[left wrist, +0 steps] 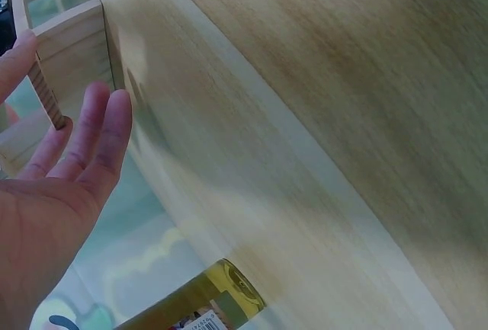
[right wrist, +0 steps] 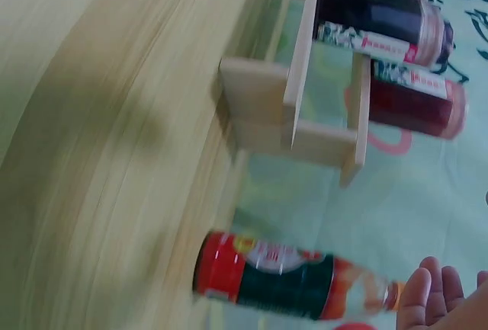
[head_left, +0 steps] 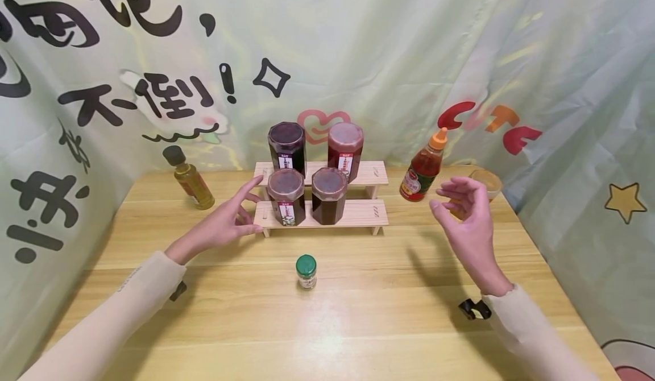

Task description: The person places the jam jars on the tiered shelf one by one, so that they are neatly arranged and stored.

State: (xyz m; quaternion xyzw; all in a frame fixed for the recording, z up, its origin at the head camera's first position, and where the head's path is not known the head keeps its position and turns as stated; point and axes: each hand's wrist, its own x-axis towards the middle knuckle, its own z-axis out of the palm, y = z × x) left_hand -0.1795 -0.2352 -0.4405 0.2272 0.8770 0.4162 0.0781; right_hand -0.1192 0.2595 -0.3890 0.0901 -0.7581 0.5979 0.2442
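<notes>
My left hand [head_left: 232, 213] is at the left end of a two-tier wooden rack [head_left: 360, 213]; its thumb and a finger pinch the lower tier's end board, the other fingers extended. On the lower tier stand two dark jam jars [head_left: 286, 196] [head_left: 328, 196]. The upper tier bears a purple-black jar [head_left: 287, 145] and a red jar [head_left: 345, 148]. My right hand [head_left: 473, 219] hovers, fingers loosely curved and holding nothing, right of an orange-capped red sauce bottle [head_left: 423, 168]. In the right wrist view its fingers overlap the bottle's tip [right wrist: 393, 296]; contact is unclear.
An oil bottle [head_left: 193, 179] with a black cap stands left of the rack. A small green-capped jar [head_left: 306, 272] is in front of it. Partly behind my right hand is a clear-lidded tub [head_left: 488, 182]. Printed curtains [head_left: 389, 45] surround the wooden table [head_left: 353, 324].
</notes>
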